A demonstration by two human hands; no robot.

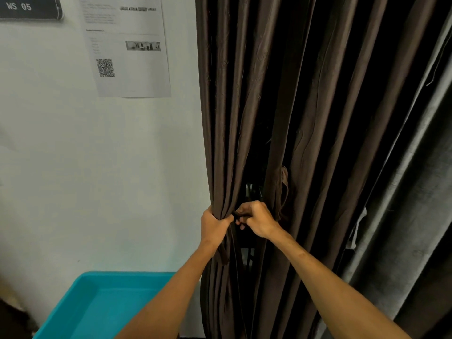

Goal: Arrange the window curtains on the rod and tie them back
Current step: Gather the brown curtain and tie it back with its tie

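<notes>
- While the brown curtain (244, 118) hangs in deep vertical folds just right of the white wall (97, 179), its outer pleats are drawn together at mid-height, where both hands meet.
- Left hand (215, 227): fingers curled round the gathered bundle at the curtain's left edge, thumb laid across the front.
- Right hand (258, 220): fingers curled, their tips pinching a dark strip (236, 217) just beside the left thumb.
- Fabric loop (284, 189): a paler band hanging against the folds, up and to the right of the right hand; probably part of a tie-back.
- Step in hand, as judged: gathering the panel for tying back. The next move calls for keeping the bundle clamped while a band is passed round it and fastened.
- Hard to make out: whether the dark strip is a tie or only a fold of cloth. The rod lies above the frame, the hem below it, and the gap between the folds shows only darkness.
- Surroundings: a grey curtain (403, 192) to the right, a teal plastic bin (105, 311) at lower left, and on the wall a printed sheet (127, 69) with a QR code and a sign (29, 7) reading "WS 05".
</notes>
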